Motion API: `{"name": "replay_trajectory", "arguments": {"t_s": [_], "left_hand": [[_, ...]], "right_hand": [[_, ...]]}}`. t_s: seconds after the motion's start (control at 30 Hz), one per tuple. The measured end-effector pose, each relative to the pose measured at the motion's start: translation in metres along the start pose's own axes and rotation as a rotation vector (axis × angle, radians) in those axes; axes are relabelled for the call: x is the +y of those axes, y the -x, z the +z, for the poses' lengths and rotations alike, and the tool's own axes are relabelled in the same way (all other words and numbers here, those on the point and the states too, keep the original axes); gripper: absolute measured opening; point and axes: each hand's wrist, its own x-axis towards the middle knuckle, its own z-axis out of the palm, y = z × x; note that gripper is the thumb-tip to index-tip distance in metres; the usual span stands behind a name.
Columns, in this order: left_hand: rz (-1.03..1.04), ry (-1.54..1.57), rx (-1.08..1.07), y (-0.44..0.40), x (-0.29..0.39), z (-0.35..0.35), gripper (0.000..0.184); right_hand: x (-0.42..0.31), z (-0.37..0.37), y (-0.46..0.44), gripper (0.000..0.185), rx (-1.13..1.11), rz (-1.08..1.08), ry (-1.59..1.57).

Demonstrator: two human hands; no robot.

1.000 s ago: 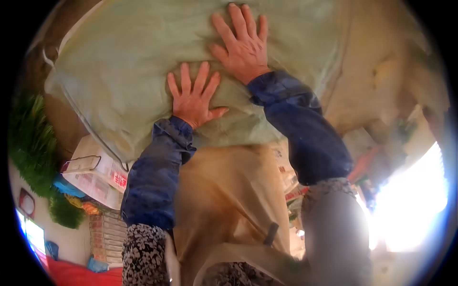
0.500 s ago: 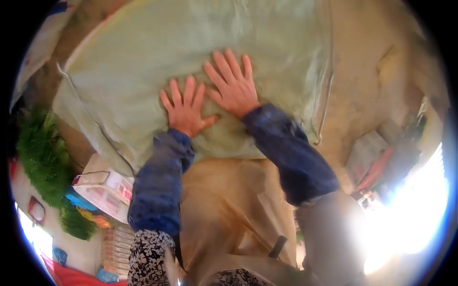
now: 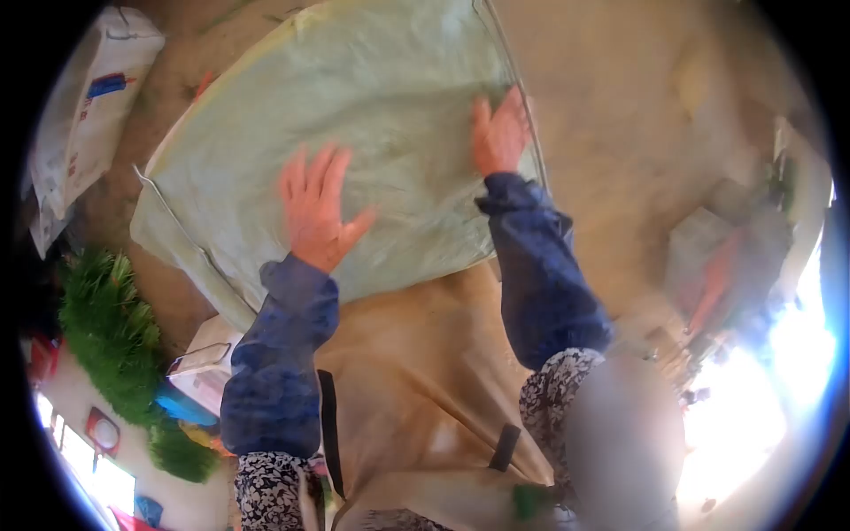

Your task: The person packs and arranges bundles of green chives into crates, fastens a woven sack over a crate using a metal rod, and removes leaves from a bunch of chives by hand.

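The cloth [image 3: 398, 168] spreads from 9 to 12 o'clock over the brown surface [image 3: 620, 115]. The left hand [image 3: 312, 217], at 10 o'clock, lies palm down on it, fingers wide, thumb out, gripping nothing. The right hand [image 3: 501, 137], at 1 o'clock, is at its edge by the cord [image 3: 518, 66], fingers partly apart; blur hides whether they touch the cord. The cloth looks light, limp and perhaps slick, not fragile, apt to wrinkle under a push; the corded edges seem its firmest hold. Grass [image 3: 106, 327] lies at 9 o'clock.
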Motion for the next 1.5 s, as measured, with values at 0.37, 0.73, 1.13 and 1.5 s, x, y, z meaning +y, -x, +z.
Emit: {"name": "replay_trajectory", "arguments": {"t_s": [0.37, 0.73, 1.13, 1.5], "left_hand": [[-0.251, 0.407, 0.114, -0.114, 0.095, 0.032, 0.074], [-0.695, 0.851, 0.184, 0.009, 0.052, -0.079, 0.055], [-0.859, -0.767, -0.438, 0.226, -0.067, -0.198, 0.065], [0.149, -0.123, -0.13, 0.031, -0.026, 0.035, 0.054]], "right_hand": [[0.022, -0.014, 0.046, 0.018, 0.211, 0.098, -0.156], [-0.143, -0.198, 0.131, 0.038, -0.611, -0.215, -0.474], [-0.243, -0.141, 0.334, 0.035, -1.664, -0.419, -1.268], [-0.093, -0.016, 0.103, 0.044, -0.184, -0.338, -0.428]]}}
